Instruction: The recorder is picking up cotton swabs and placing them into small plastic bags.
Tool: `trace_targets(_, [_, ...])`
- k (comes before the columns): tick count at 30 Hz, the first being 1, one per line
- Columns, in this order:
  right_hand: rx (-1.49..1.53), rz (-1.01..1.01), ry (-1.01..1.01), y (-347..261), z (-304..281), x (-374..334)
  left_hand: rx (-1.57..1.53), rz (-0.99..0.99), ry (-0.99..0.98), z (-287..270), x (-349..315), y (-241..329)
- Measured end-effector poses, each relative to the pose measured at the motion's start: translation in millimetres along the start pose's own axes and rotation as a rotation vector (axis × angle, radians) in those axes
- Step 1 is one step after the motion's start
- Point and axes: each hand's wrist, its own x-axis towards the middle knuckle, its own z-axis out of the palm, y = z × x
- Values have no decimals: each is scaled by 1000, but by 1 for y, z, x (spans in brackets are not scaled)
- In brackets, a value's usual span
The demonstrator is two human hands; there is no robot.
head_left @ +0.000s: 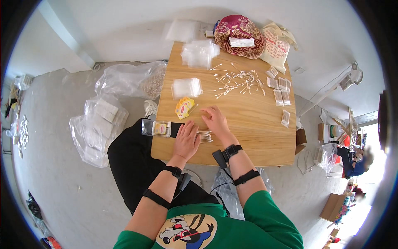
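My left hand (186, 139) lies palm down near the table's front left edge, fingers stretched over a row of cotton swabs (204, 136) whose tips stick out to its right. Beside its fingers, a dark flat strip (175, 129) bears a clear packet of cotton swabs (161, 128) with a yellow card inside. My right hand (215, 120) is just above the wood, its fingers bent and tips drawn together; whatever they may pinch is too small to make out. Ahead of my hands is a fanned stack of yellow cards (184, 108) with a lone swab beside it.
Loose cotton swabs (244, 81) lie scattered across the wooden table (248, 133). Clear plastic bags (186, 88) are stacked at its left and far end. Several filled packs (282, 97) line the right edge. A patterned maroon bundle (239, 35) and a cloth bag (275, 45) stand behind.
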Motion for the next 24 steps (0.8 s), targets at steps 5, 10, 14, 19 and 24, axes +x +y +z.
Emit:
trace_targets(5, [-198,-136,30,-6,16,25,-71,-22,9,3,-1,-4])
trace_targets(10, [-205,-113,-19,4,10,14,-104,-62,43,5,-2,-6])
trace_targets(14, [-148,-128,-2,11,-2,-20,-75,-46,45,3,-1,-4])
trace_targets(19, [52,-6,104,12,-8,-57,37,23,-61,0,1,0])
trace_targets(24, [-5,-14,443,20,-5,-80,82,154,-150,-4,-1,2])
